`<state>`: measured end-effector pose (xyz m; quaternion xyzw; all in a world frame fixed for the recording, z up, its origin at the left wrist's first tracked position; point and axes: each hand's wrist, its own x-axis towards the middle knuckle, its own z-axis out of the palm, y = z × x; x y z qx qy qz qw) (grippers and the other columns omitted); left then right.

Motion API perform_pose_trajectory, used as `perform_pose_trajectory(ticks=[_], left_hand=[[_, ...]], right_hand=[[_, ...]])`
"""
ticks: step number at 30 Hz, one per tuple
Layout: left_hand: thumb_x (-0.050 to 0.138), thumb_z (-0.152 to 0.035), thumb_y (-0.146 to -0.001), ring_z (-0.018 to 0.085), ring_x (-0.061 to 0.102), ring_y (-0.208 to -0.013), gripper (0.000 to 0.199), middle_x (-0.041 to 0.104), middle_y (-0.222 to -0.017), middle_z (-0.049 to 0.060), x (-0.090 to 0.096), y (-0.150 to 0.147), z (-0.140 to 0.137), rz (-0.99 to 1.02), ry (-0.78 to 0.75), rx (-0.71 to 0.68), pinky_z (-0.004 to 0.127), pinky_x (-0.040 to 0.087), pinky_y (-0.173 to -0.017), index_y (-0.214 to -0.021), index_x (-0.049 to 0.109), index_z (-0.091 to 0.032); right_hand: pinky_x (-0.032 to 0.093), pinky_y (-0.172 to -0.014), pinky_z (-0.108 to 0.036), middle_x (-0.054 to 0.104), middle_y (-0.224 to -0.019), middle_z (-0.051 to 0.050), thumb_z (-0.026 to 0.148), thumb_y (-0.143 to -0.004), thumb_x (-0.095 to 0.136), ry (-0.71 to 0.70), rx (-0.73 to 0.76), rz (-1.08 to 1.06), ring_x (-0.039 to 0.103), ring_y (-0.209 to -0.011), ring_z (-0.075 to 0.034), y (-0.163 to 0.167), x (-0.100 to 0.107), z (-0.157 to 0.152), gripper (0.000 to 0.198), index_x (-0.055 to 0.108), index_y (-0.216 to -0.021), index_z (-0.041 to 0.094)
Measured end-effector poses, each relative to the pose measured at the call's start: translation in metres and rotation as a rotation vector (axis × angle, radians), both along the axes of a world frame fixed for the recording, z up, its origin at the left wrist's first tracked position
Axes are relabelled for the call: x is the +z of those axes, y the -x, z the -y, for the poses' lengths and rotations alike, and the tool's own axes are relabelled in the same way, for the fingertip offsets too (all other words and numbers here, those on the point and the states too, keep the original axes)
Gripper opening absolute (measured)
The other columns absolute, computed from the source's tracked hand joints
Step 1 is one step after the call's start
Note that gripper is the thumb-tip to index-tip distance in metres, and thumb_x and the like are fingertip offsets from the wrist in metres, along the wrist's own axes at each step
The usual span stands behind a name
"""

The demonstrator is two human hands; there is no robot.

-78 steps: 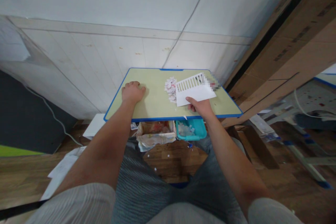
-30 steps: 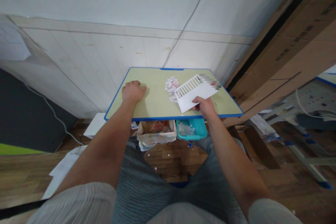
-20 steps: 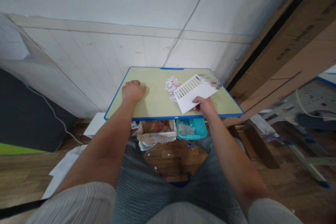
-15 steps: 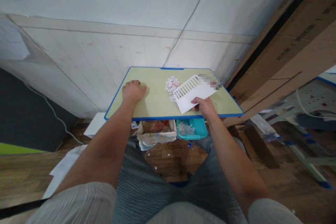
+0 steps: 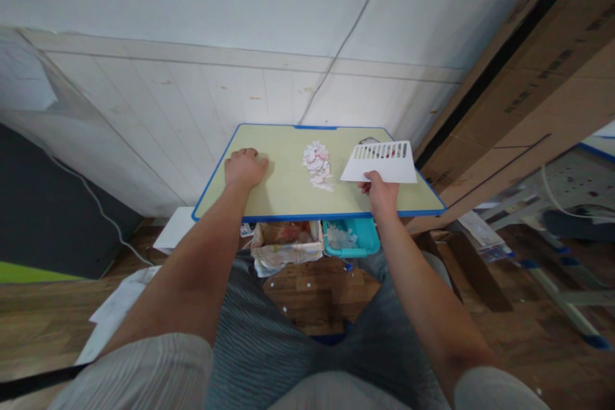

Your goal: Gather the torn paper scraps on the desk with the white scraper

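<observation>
My right hand (image 5: 381, 193) pinches the lower edge of a white slotted sheet (image 5: 394, 170) between thumb and fingers. A row of narrow slots runs along the sheet's far edge, and it is held above the right part of the small table (image 5: 283, 189). Left of the sheet, apart from it, lies a pile of small white and pinkish paper pieces (image 5: 316, 161). My left hand (image 5: 245, 168) rests palm down on the table's left side, fingers spread, holding nothing. Behind the sheet, a dark-edged item (image 5: 369, 139) is mostly hidden.
Below the table's front edge stand a lined bin (image 5: 288, 252) and a turquoise basket (image 5: 368, 240) with whitish scraps. Large cardboard boxes (image 5: 528, 70) rise at the right. A white wall (image 5: 192, 83) with a cable (image 5: 350, 32) is behind the table. Small scraps dot the floor.
My right hand has turned the slotted sheet and shifted it right, away from the paper pile, so more of the pile shows. My left hand has stayed in place.
</observation>
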<state>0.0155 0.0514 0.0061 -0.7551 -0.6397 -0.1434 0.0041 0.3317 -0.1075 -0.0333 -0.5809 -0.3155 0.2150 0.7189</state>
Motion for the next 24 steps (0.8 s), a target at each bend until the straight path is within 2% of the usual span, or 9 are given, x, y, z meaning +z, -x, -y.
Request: perform_pose_trajectory(ticks=[8,12,18,24], left_hand=[[0.052,-0.045,-0.113,0.046,0.062,-0.155,0.064,0.070,-0.166,0.027,-0.0025,0.0010,-0.0016,0.004,-0.013,-0.009,0.059,0.051,-0.128,-0.159,0.075,-0.007],[0.052,-0.045,-0.113,0.046,0.063,-0.153,0.063,0.071,-0.164,0.027,-0.0032,0.0017,-0.0019,0.007,-0.019,-0.012,0.058,0.052,-0.125,-0.157,0.076,-0.008],[0.052,-0.045,-0.112,0.047,0.063,-0.153,0.064,0.071,-0.163,0.029,-0.0034,0.0017,-0.0015,0.017,-0.020,-0.015,0.059,0.052,-0.125,-0.157,0.076,-0.007],[0.053,-0.045,-0.111,0.047,0.061,-0.154,0.061,0.071,-0.164,0.027,-0.0040,0.0016,-0.0024,0.028,-0.020,-0.009,0.059,0.051,-0.126,-0.155,0.077,-0.010]], right_hand=[[0.048,-0.051,-0.032,0.071,-0.058,-0.003,0.042,-0.070,0.074,0.099,0.126,0.105,0.057,-0.049,-0.019,0.0040,-0.0004,0.0037,0.017,0.067,-0.073,0.026],[0.053,-0.058,-0.034,0.070,-0.057,-0.002,0.043,-0.074,0.073,0.131,0.113,0.169,0.059,-0.052,-0.020,0.0019,-0.0017,0.0048,0.018,0.064,-0.067,0.028],[0.054,-0.060,-0.034,0.070,-0.058,-0.002,0.042,-0.080,0.068,0.140,0.063,0.195,0.062,-0.055,-0.022,0.0001,-0.0036,0.0050,0.015,0.063,-0.072,0.029],[0.060,-0.066,-0.035,0.081,-0.070,-0.005,0.048,-0.083,0.076,0.129,0.163,0.239,0.063,-0.057,-0.020,0.0053,0.0005,0.0066,0.025,0.069,-0.074,0.027]])
